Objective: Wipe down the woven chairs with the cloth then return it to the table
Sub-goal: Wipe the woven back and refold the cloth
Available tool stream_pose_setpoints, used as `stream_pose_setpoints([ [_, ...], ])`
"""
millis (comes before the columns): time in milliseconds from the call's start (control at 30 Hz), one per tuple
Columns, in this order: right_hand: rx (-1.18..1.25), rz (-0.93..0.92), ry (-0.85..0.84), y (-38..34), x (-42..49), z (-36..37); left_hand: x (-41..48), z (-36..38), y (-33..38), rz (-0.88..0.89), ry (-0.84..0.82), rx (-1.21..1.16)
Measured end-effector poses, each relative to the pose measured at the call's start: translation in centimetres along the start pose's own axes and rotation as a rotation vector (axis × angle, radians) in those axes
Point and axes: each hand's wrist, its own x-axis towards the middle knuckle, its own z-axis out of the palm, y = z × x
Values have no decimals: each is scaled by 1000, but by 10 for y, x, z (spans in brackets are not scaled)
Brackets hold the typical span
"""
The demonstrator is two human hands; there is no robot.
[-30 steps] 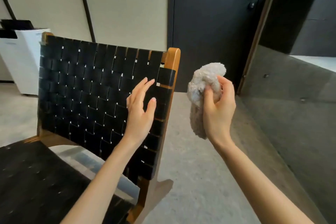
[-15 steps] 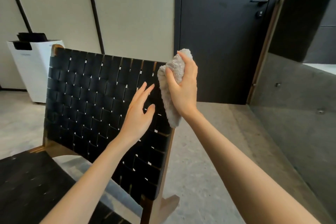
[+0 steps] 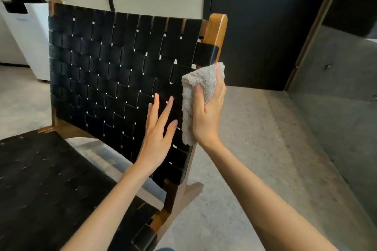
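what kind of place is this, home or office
Probably an office or showroom-style interior, not certain: a black woven chair on a concrete floor, a tall dark door and a white floor-standing machine.

Both arms were bare from the wrists back to the lower edge of the view. The left forearm (image 3: 114,199) and the right forearm (image 3: 265,193) were slim and smooth. The left grip (image 3: 157,138) was a bare hand with long, slender fingers (image 3: 153,112). Its nails were neat and rounded, reaching a little past the fingertips, with a natural gloss. The right grip (image 3: 208,116) was bare too, its thumbnail shaped the same way. At the very bottom edge, between the arms, a small strip of blue fabric (image 3: 164,249) showed. Whether it belonged to trousers or a top could not be told.
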Motion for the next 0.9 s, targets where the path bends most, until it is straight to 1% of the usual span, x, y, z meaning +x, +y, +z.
stream_pose_setpoints([
  [67, -25, 22, -22, 13, -25, 1, -11, 3, -7, -6, 2, 10],
  [233, -36, 160, -117, 48, -92, 1, -42, 9, -25, -34, -44, 29],
  [333, -40, 224, -169, 65, -127, -2, -61, 10, -33, -69, -36, -10],
  [467, -101, 346, -295, 87, -168, -8, -88, 6, -42, -142, -34, -15],
  [533, -165, 344, -375, 96, -182, -17, -96, 4, -47, -186, -52, 6],
  [600, -203, 254, -429, 99, -180, -27, -102, 3, -50, -209, -58, 16],
  [633, -207, 194, -425, 97, -173, -29, -104, 3, -51, -210, -59, 21],
  [700, -194, 110, -340, 89, -150, -24, -105, 4, -52, -214, -47, 34],
  [800, -142, 91, -197, 79, -128, -10, -107, 9, -54, -206, -13, 59],
  [900, -104, 45, -172, 86, -128, -7, -104, 18, -55, -194, 44, 74],
])
